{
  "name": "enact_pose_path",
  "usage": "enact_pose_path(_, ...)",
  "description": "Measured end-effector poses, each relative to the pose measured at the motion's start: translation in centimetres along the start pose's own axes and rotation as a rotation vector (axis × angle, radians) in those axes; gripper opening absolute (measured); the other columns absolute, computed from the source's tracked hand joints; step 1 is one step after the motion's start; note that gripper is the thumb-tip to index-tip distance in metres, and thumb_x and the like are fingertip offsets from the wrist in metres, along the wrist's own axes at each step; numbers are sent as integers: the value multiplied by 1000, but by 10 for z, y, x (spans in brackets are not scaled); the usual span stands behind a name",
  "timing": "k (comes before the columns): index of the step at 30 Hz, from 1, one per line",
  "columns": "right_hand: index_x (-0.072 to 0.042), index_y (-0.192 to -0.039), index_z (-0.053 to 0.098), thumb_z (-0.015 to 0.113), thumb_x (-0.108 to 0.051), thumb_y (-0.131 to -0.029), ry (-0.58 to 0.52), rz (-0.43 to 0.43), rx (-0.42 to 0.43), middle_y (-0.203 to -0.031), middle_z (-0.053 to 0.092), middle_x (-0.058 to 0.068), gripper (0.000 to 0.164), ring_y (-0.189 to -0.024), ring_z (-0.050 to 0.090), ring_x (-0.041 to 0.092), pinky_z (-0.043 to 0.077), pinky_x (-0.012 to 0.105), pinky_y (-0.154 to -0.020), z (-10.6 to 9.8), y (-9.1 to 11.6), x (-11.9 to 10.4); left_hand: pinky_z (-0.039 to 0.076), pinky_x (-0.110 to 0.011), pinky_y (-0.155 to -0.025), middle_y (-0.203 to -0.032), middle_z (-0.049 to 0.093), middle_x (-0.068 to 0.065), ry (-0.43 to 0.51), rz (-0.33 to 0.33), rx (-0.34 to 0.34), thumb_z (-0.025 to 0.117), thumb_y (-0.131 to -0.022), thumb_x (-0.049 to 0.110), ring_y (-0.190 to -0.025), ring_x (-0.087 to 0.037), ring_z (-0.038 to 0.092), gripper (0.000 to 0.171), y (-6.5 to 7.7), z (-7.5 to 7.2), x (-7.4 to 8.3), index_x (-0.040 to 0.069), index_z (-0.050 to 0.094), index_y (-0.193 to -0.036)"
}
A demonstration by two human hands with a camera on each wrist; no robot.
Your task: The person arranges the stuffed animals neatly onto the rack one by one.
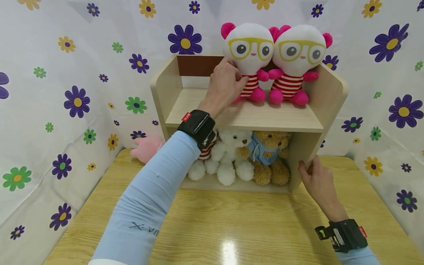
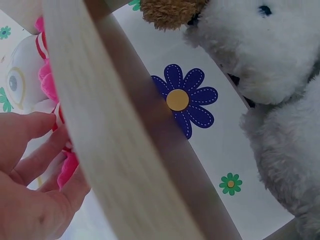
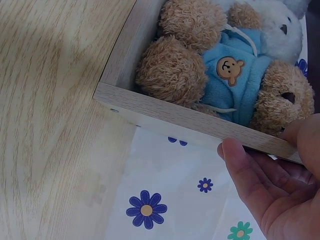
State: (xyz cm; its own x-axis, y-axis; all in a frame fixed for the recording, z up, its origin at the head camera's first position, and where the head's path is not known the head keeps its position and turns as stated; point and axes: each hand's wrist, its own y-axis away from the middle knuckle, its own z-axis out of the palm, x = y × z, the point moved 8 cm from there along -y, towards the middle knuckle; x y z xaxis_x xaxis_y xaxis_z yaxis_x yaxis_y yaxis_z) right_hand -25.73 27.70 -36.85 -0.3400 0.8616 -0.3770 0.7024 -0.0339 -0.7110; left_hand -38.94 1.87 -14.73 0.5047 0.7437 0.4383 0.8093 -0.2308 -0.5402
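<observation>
On the upper board of a pale wooden shelf sit two plush pandas with pink ears, yellow glasses and red-striped bodies. My left hand pinches the striped body of the left panda plush; in the left wrist view, thumb and fingers meet at its red and white fabric. The right panda plush sits beside it, touching it. Lower down, my right hand grips the front edge of the shelf's right side panel, its thumb and fingers on opposite faces in the right wrist view.
The lower compartment holds a white plush bear, a brown teddy bear in a blue hoodie, and another plush partly hidden by my left arm. A pink plush lies left of the shelf on the wooden table. Flowered cloth hangs behind.
</observation>
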Motion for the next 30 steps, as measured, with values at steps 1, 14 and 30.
enact_pose_path(1, 4, -92, 55, 67, -1, -91, 2, 2, 0, -59, 57, 9, 13, -47, 41, 1, 32, 18, -42, 0, 0, 0, 50, -30, -104, -123, 62, -8, 7, 2, -3, 66, -98, 24, -119, -20, 59, 30, 0, 1, 0, -2, 80, -95)
enact_pose_path(14, 5, -96, 57, 67, -3, -93, -5, 28, -18, -61, 59, 10, 13, -47, 45, 3, 33, 18, -42, 0, 0, 2, 49, -30, -103, -121, 61, -9, -19, 94, -54, 62, -98, 18, -116, -20, 59, 24, 4, 6, 5, 2, 78, -93)
enact_pose_path(30, 5, -98, 57, 67, -6, -93, -7, 41, -30, -62, 59, 10, 15, -48, 43, -1, 32, 17, -42, 2, 0, 4, 56, -38, -92, -133, 63, -3, -138, 117, -108, 59, -98, 21, -115, -22, 65, 24, 16, -4, -1, 10, 73, -115)
